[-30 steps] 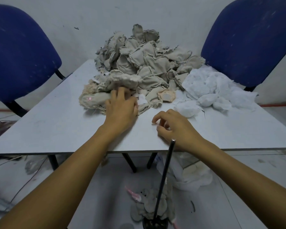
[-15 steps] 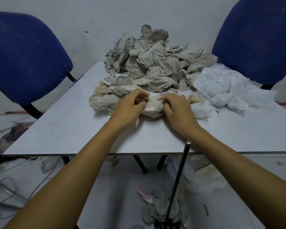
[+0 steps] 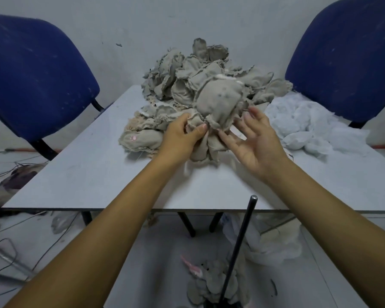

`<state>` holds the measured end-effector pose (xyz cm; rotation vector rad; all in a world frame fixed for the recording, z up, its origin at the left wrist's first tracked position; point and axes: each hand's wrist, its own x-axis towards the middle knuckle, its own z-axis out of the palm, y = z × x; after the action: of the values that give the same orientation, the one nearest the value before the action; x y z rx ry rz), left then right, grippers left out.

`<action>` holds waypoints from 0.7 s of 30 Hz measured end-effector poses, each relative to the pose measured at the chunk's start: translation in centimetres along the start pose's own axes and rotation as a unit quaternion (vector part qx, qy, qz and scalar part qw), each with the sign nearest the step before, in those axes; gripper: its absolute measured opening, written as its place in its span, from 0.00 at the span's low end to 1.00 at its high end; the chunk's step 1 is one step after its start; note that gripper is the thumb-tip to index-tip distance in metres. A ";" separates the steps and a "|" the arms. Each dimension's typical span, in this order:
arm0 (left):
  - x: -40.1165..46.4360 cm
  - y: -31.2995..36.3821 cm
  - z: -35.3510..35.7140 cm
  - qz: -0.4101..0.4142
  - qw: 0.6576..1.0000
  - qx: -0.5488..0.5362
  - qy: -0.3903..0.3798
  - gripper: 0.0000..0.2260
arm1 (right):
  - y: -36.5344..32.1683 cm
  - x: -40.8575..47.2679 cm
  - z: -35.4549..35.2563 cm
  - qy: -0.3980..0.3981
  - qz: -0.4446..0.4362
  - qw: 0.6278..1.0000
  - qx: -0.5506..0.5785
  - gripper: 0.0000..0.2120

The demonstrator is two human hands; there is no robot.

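The cloth shell [image 3: 218, 103] now stands clear of the table [image 3: 93, 174], raised in front of the pile [image 3: 182, 78] of similar beige pieces. Half a second ago it lay low at the pile's near edge with both hands bunched together on it. A second ago it had not been taken up at all: one hand lay flat on the heap and the other rested curled on the bare table.

The left hand [image 3: 185, 138] pinches the shell at its narrow middle, thumb over gathered cloth, so the rounded upper part stands up and the rest hangs below. The right hand [image 3: 253, 141] has let go and opened, with its fingers spread just beside the shell's right edge. I cannot tell whether the thumb tip touches the cloth.

One piece has been singled out from the heap, and the open hand looks ready to find the shell's opening or to reach for the white stuffing [image 3: 309, 123], which lies heaped just to the right
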<state>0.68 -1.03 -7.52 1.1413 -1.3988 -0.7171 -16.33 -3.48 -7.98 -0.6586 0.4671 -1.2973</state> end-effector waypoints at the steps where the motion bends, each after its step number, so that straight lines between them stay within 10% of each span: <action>1: -0.1 0.0 0.1 -0.003 1.000 -0.008 0.000 0.03 | 0.1 -0.4 -0.2 -0.012 -0.031 0.995 -0.089 0.20; 7: -0.5 0.5 0.0 -0.108 0.988 -0.092 -0.063 0.08 | 0.3 -1.4 -1.9 -0.029 -0.131 0.861 -0.490 0.16; 12: -1.9 -1.1 -0.2 0.048 0.915 0.372 -0.151 0.22 | 0.4 -2.0 -4.1 -0.074 -0.083 0.758 -0.643 0.09; 21: -2.8 -1.0 0.4 0.031 0.935 0.279 -0.219 0.10 | -0.7 -3.5 -4.9 -0.126 -0.238 0.551 -0.790 0.07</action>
<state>0.23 1.13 -9.58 1.4147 -2.0977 -0.5595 -20.81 -1.06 -11.25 -2.6178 1.2756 -0.8851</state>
